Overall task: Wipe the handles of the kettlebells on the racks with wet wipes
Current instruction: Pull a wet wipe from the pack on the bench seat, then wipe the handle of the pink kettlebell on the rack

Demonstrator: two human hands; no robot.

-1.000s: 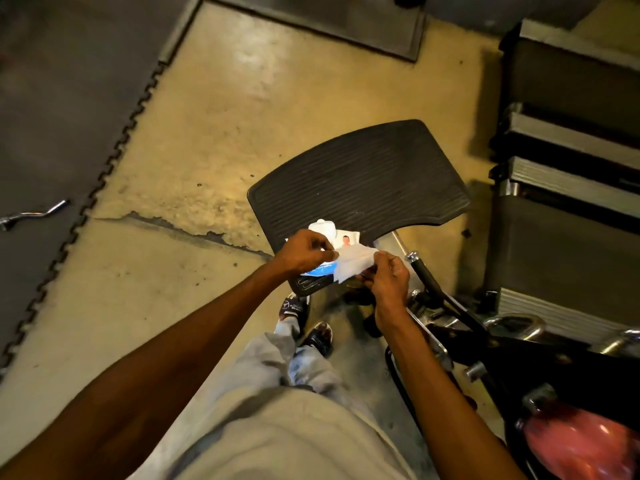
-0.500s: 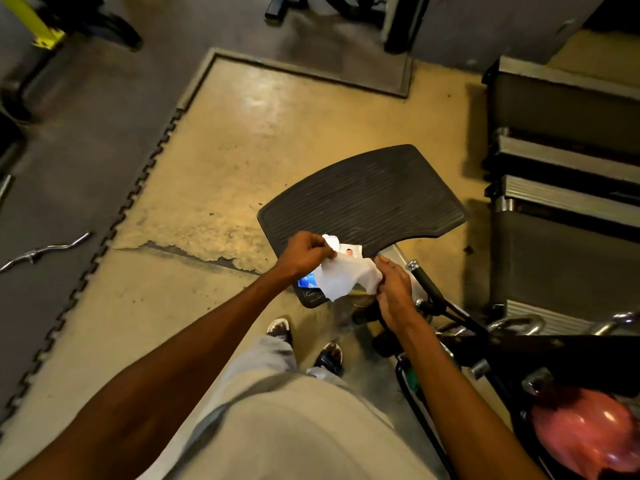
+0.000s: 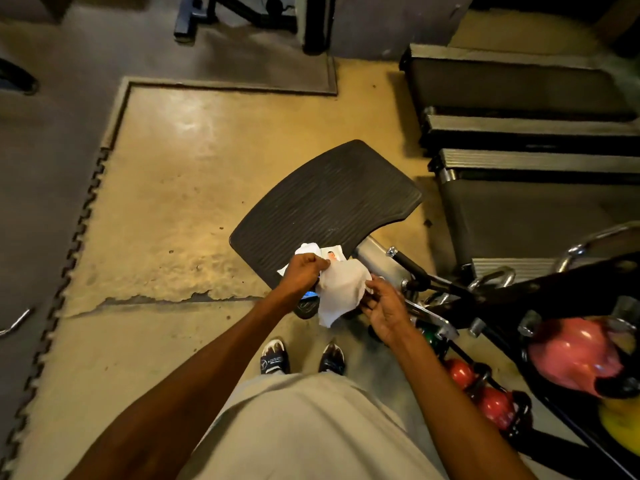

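Note:
My left hand (image 3: 303, 273) grips a white and blue pack of wet wipes (image 3: 329, 255) in front of me. A white wet wipe (image 3: 341, 291) hangs between both hands, unfolded. My right hand (image 3: 384, 308) pinches its right edge. Low on the right stands a black rack (image 3: 540, 292) with kettlebells: a pink one (image 3: 575, 355) on the upper tier, two red ones (image 3: 495, 407) and a yellow one (image 3: 623, 422) lower down. Chrome kettlebell handles (image 3: 495, 277) show behind the rack bar.
A black ribbed footplate (image 3: 332, 202) on a metal post lies just ahead of my hands. Treadmill decks (image 3: 519, 133) fill the upper right. Dark rubber floor mats (image 3: 45, 168) border the worn tan floor on the left. My shoes (image 3: 301, 356) stand below the hands.
The wipe has come further out of the pack and opened into a larger sheet. The view has risen and both hands sit lower; more of the rack is in sight.

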